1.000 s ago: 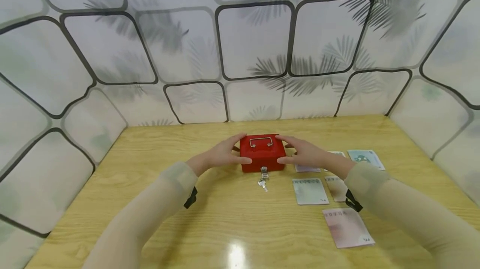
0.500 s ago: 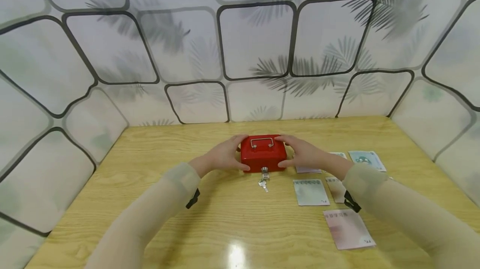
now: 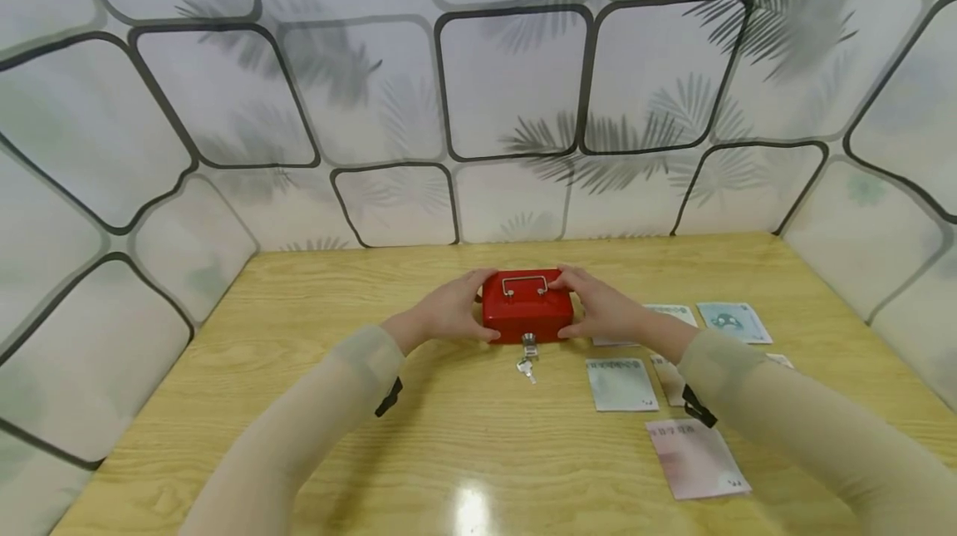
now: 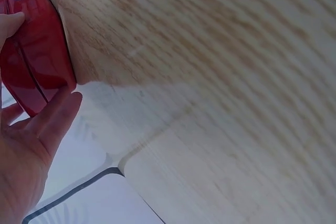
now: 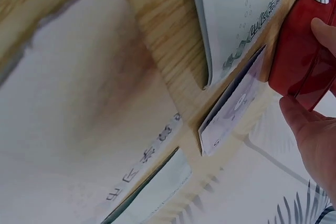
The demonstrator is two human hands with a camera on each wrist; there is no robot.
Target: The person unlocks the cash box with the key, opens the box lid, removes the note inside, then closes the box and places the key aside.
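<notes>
A small red cash box (image 3: 527, 322) with a wire handle (image 3: 526, 280) on its lid sits on the wooden table. From its front lock (image 3: 529, 343) hang silver keys (image 3: 527, 369). My left hand (image 3: 449, 309) holds the box's left end, thumb at the front and fingers round the side toward the back. My right hand (image 3: 609, 308) grips the right end the same way, its index finger over the lid's edge beside the handle. In the left wrist view the thumb lies on the red front (image 4: 44, 40); the right wrist view shows the right thumb there too.
Several banknote-like papers lie to the right: a green one (image 3: 622, 385), a pink one (image 3: 699, 461), a blue one (image 3: 735, 322), and a tan one (image 3: 668, 376) partly under the right forearm. Patterned fabric (image 3: 516, 87) walls the table's back and sides.
Both hands have closed in on the box. The thumbs moved down to its front lower corners and the right fingers came further over the lid's edge. The box stays about where it was.
</notes>
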